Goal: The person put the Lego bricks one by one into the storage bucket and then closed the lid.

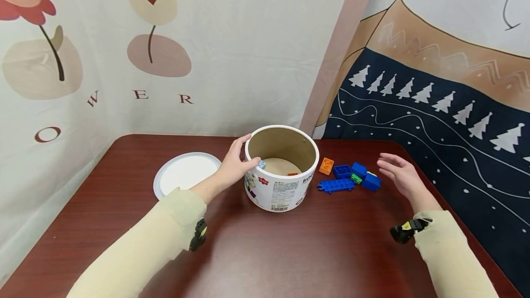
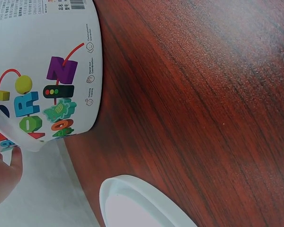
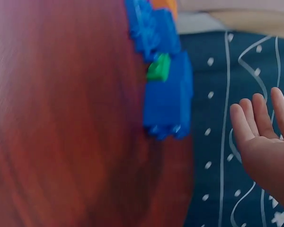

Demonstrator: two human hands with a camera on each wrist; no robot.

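Note:
My left hand (image 1: 237, 162) holds the rim of a white printed bucket (image 1: 285, 194), its thumb lying across the left side of the opening. Inside the bucket I see a light blue toy brick (image 1: 262, 164) by the thumb tip and a bit of an orange piece (image 1: 292, 174), partly hidden by the front wall. In the left wrist view, only part of the left hand (image 2: 4, 176) shows at the rim. My right hand (image 1: 400, 176) hovers with loose fingers, holding nothing, just right of a blue brick (image 1: 371, 181) and a small green piece (image 1: 356, 178).
Right of the bucket lie an orange brick (image 1: 326, 166), a dark blue brick (image 1: 342, 171), a flat blue wheeled base (image 1: 336, 185) and another blue brick (image 1: 359, 169). A white round lid (image 1: 182, 171) rests at left on the brown table (image 1: 290, 252). Printed cloths hang behind.

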